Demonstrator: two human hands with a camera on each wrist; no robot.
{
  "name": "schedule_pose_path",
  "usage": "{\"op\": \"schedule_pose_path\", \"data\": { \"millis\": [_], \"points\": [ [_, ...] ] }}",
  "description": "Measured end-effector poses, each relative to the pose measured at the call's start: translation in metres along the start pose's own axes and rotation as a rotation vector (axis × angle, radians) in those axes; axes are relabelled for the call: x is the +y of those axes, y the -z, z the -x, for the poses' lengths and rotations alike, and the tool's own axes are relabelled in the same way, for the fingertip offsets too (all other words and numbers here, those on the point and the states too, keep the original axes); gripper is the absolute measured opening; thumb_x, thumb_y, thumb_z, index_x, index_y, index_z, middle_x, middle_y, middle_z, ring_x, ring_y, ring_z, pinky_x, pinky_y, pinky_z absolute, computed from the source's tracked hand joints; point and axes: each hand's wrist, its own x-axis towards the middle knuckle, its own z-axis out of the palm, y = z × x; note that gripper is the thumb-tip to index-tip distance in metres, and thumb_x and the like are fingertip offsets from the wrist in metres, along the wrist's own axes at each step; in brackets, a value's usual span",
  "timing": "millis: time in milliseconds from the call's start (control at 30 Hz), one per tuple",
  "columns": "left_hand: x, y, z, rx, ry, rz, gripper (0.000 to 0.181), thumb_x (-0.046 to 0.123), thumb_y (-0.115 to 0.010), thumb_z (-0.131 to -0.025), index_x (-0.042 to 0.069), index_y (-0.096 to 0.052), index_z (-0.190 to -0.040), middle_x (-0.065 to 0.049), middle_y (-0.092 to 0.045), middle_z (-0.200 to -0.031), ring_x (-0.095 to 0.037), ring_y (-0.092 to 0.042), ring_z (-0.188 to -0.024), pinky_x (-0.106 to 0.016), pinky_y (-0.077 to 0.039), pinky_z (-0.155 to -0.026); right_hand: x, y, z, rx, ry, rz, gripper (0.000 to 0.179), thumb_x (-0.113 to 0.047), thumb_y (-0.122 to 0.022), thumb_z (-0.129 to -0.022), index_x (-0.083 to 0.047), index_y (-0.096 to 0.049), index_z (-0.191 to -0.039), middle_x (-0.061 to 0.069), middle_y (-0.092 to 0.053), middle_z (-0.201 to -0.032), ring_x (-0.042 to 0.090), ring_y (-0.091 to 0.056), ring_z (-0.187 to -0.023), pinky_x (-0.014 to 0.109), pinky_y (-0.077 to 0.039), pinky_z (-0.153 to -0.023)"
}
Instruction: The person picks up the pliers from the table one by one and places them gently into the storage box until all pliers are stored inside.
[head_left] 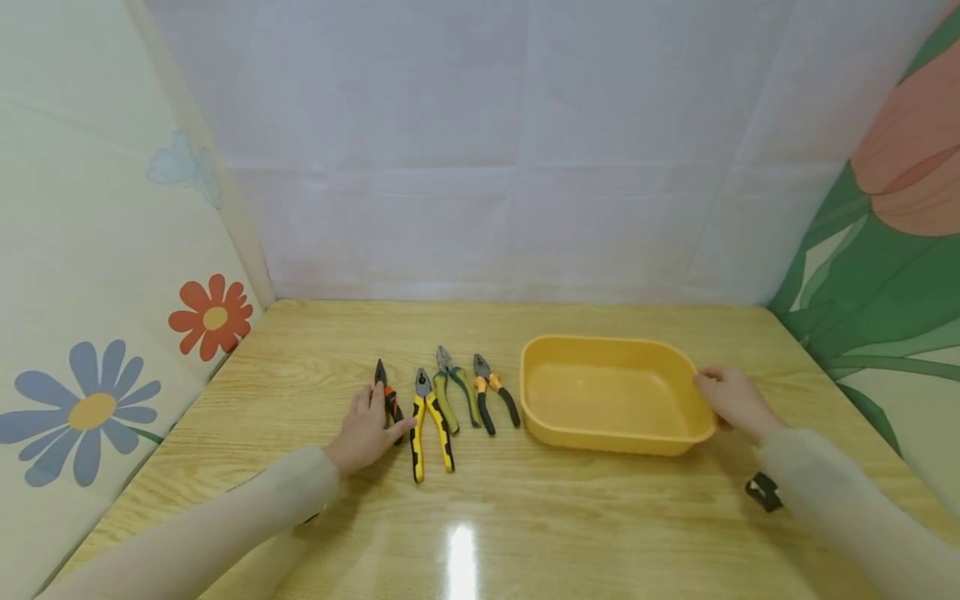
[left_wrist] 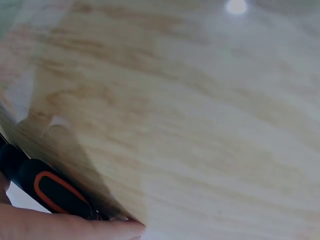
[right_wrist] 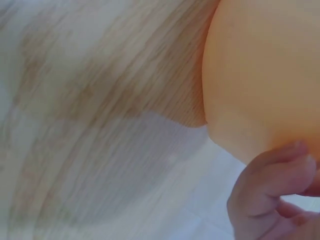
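Observation:
My left hand (head_left: pixel 367 433) reaches over long-nose pliers (head_left: pixel 393 404) with black and orange handles, its fingers on one side and its thumb spread to the other. Close up, the left wrist view shows a finger (left_wrist: pixel 65 227) lying straight beside the pliers' handle (left_wrist: pixel 55 192). The thumb tip is near yellow-and-black pliers (head_left: pixel 417 425). At the right, my right hand (head_left: pixel 738 402) grips the end of a yellow plastic basin (head_left: pixel 615 442). In the right wrist view its curled fingers (right_wrist: pixel 280 175) lie against the basin's outer wall (right_wrist: pixel 260 90).
Green-handled pliers (head_left: pixel 453 387) and orange-and-black pliers (head_left: pixel 491 392) lie between the yellow pliers and the basin. A small black object (head_left: pixel 763 492) is beside my right forearm. The wooden table (head_left: pixel 555 533) meets a white cloth (head_left: pixel 487 208) behind and flowered cloths at both sides.

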Motion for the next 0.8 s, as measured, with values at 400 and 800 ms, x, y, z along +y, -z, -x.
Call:
{"op": "schedule_pose_path", "data": {
  "millis": [400,800],
  "points": [
    [0.001,0.002,0.005,0.000,-0.015,-0.031,0.071,0.021,-0.053,-0.096,-0.006,-0.019,-0.152,-0.042,-0.007,-0.149,-0.059,-0.008,-0.136,-0.066,-0.020,-0.106,0.002,0.000,0.002,-0.019,0.011,0.001,0.050,-0.019,-0.031,-0.104,0.024,-0.036,-0.130,0.025,-0.060,-0.092,0.016,-0.058,-0.064,0.035,-0.051,-0.051],
    [0.000,-0.002,0.006,0.048,-0.064,-0.140,0.065,0.025,-0.055,-0.100,-0.003,-0.027,-0.151,-0.045,-0.011,-0.145,-0.066,-0.014,-0.130,-0.068,-0.025,-0.102,0.012,0.006,0.000,-0.147,-0.069,-0.218,0.060,-0.028,-0.034,-0.106,0.019,-0.020,-0.142,0.001,-0.059,-0.086,0.011,-0.058,-0.066,0.029,-0.050,-0.053]
  ]
}}
